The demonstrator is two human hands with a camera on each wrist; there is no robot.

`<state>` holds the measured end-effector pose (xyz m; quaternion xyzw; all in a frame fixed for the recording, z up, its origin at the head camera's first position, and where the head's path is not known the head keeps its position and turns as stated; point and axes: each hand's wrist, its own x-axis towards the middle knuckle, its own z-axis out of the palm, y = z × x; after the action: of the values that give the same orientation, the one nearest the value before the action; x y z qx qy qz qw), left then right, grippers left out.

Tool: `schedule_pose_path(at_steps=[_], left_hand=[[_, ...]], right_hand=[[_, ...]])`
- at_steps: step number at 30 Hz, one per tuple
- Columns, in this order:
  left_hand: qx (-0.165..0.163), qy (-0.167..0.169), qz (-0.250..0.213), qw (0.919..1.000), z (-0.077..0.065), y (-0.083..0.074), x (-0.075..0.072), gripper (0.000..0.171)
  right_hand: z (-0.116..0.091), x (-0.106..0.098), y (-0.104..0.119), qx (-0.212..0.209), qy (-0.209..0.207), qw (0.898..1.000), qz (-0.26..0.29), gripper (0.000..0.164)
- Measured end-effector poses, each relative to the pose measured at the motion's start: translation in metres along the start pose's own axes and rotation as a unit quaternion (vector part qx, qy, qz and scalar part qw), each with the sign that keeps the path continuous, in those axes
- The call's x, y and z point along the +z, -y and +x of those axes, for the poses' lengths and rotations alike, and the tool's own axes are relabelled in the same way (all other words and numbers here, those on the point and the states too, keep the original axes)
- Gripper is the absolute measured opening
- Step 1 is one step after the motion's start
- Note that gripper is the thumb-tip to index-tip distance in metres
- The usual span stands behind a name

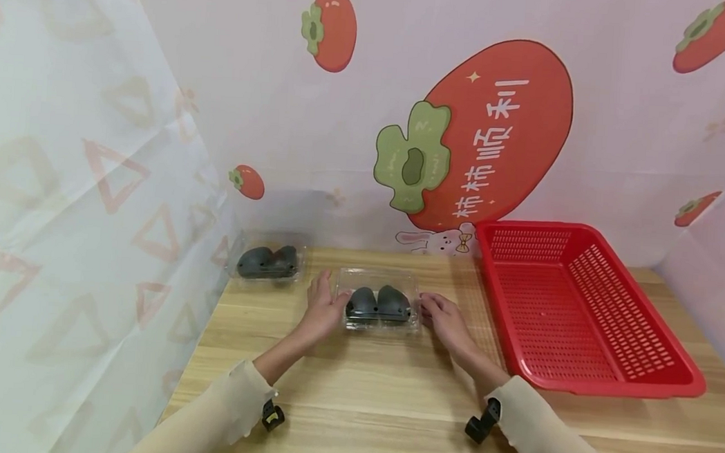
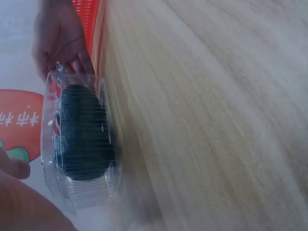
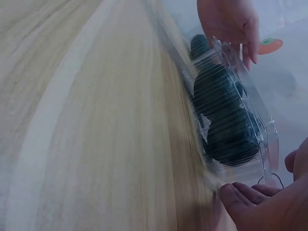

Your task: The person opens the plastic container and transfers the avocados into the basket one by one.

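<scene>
In the head view a clear plastic clamshell box (image 1: pixel 359 277) lies on the wooden table with two dark green, avocado-like fruits (image 1: pixel 391 303) inside. My left hand (image 1: pixel 325 307) is at its left end, thumb near the corner and fingers extended along the side. At the right end, the fingertips of my right hand (image 1: pixel 445 322) meet the edge. The left wrist view shows the box wall (image 2: pixel 94 190) upright beside the left thumb, with a gap between. In the right wrist view my right hand (image 3: pixel 269 211) has its fingers extended by the box's near corner.
A second clear box (image 1: pixel 303 261) with similar dark fruits stands at the back left, against the wall. The large red plastic basket (image 1: pixel 521 333) with perforated sides sits on the right of the table (image 1: pixel 352 399). Printed sheets (image 1: pixel 223 58) rise behind and at the sides.
</scene>
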<state>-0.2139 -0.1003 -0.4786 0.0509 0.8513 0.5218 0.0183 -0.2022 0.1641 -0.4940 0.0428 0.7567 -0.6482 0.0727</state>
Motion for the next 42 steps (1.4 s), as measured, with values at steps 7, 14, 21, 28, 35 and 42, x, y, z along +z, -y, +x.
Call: schedule_pose_path(at_steps=[7, 14, 21, 28, 35, 42], left_hand=[[0.105, 0.002, 0.103, 0.9891, 0.000, -0.002, 0.000, 0.072], [0.173, 0.017, 0.170, 0.9700, -0.002, -0.016, 0.001, 0.066], [0.223, 0.044, 0.225, 0.9474, -0.002, -0.031, 0.003, 0.056], [0.279, 0.071, 0.285, 0.9143, 0.000, -0.040, 0.009, 0.044], [0.310, 0.082, 0.317, 0.8926, 0.002, -0.050, 0.016, 0.031], [0.331, 0.109, 0.327, 0.8784, 0.001, -0.059, 0.024, 0.025]], right_hand=[[-0.010, -0.002, 0.000, -0.010, -0.001, 0.999, -0.039, 0.041], [-0.019, -0.004, 0.002, -0.030, -0.002, 0.996, -0.088, 0.040], [-0.029, -0.008, 0.010, -0.053, 0.005, 0.984, -0.171, 0.042], [-0.038, -0.012, 0.018, -0.050, 0.045, 0.969, -0.238, 0.046], [-0.043, -0.013, 0.028, -0.053, 0.083, 0.952, -0.289, 0.043], [-0.040, -0.017, 0.031, -0.043, 0.135, 0.949, -0.281, 0.044]])
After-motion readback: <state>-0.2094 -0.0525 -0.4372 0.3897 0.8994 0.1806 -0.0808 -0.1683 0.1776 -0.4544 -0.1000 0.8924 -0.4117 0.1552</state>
